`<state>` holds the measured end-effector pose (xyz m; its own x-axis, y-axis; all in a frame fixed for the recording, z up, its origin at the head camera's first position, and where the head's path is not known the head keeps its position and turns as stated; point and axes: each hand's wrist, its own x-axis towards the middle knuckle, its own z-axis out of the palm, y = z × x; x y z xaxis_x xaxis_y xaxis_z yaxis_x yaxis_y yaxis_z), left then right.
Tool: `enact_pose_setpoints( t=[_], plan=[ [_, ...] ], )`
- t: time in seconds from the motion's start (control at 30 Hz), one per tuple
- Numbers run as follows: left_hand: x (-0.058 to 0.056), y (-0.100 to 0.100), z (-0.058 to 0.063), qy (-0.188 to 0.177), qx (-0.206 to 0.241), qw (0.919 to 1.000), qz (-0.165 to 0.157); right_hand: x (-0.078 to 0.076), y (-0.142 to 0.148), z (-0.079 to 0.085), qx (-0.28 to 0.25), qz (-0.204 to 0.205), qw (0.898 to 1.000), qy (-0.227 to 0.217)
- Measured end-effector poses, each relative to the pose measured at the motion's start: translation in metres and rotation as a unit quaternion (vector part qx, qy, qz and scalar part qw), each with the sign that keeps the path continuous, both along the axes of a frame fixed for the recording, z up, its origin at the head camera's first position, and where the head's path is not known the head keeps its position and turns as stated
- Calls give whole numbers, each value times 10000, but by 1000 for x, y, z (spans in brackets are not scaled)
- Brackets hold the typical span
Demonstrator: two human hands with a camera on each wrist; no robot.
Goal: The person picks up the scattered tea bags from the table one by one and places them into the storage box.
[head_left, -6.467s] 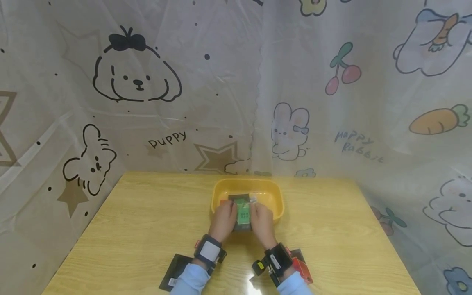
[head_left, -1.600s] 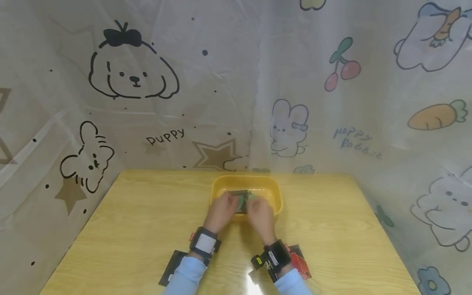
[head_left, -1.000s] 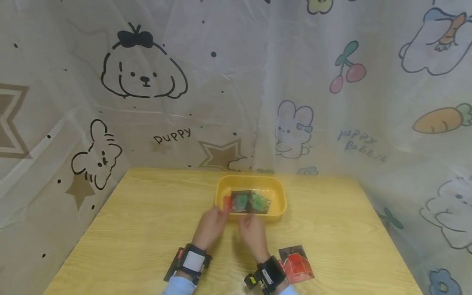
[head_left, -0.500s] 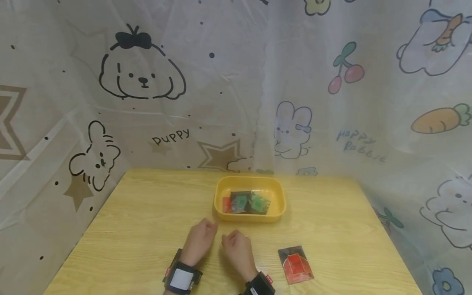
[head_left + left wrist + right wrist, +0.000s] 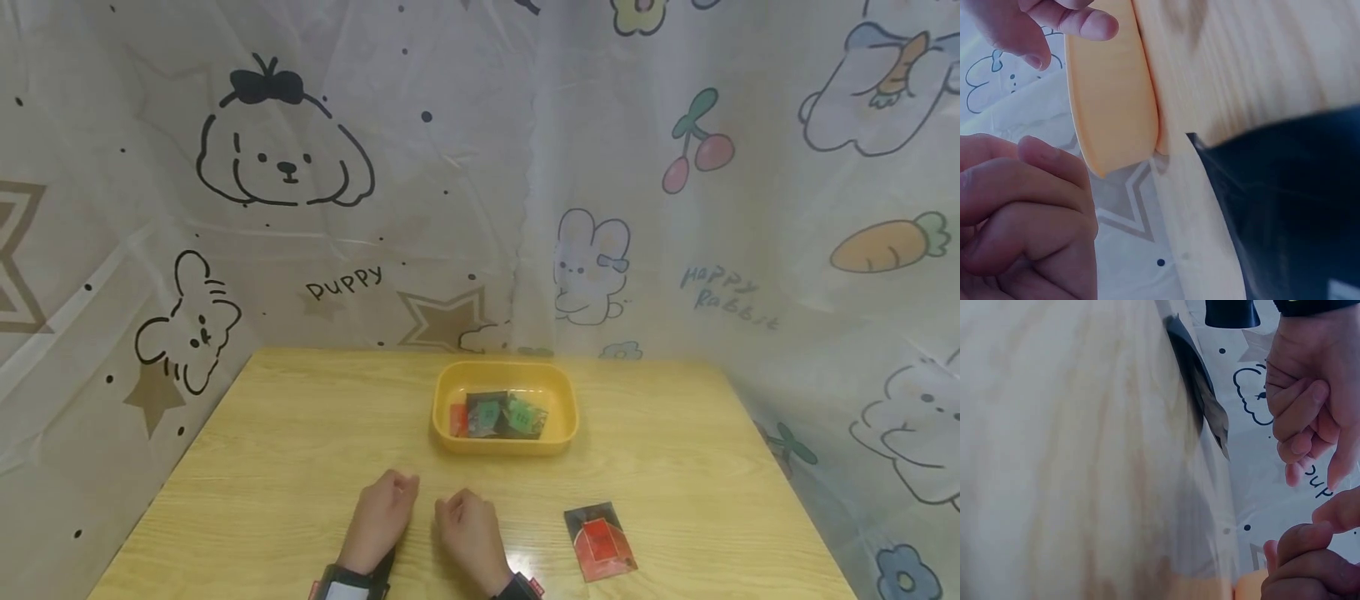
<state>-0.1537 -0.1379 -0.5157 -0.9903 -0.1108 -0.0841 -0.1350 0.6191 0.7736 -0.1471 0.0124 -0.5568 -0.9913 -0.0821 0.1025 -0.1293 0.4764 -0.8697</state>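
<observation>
My left hand (image 5: 381,518) and right hand (image 5: 471,533) are a little apart over the front of the table, fingers loosely curled, holding nothing. Ahead of them stands a yellow plastic basin (image 5: 506,447). Inside it lie two dark packets with green labels, a left packet (image 5: 487,414) and a right packet (image 5: 527,417), beside a partly covered red piece (image 5: 458,420). A red and black flat packet (image 5: 602,542) lies to the right of my right hand. In the left wrist view, a black packet (image 5: 1291,206) lies near my left hand; the head view mostly hides it behind that arm.
The wooden table (image 5: 675,450) reaches back to a hanging printed curtain (image 5: 450,167) with cartoon drawings. The basin stands near the table's far edge.
Earlier both hands gripped a green-labelled packet above the basin. It now lies inside, and both hands have drawn back toward the front, coming away with nothing.
</observation>
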Motion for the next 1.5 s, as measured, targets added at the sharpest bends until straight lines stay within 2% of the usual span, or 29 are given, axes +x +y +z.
enact_pose_setpoints(
  t=[0.2, 0.43, 0.67, 0.9, 1.1, 1.3, 1.5],
  plan=[
    [8, -8, -5, -199, -48, 9998, 39, 9, -6, -1, 3, 22, 9999, 143],
    [19, -18, -10, -215, 40, 9997, -67, 15, -12, 0, -123, 256, 9995, -122],
    [29, -29, -11, -490, 64, 9987, 154, 18, -21, -4, -109, 401, 9986, -317],
    [34, -47, -12, -551, -199, 9975, 402, 21, -27, -6, 18, 453, 9988, -189],
    [38, -61, -12, -525, -368, 9962, 592, 20, -30, -4, 7, 633, 9976, -296],
    [39, -66, -12, -747, -458, 9932, 762, 21, -33, -6, -37, 706, 9971, -296],
    [41, -72, -16, -984, -563, 9908, 741, 23, -37, -7, -117, 860, 9948, -526]
  ],
)
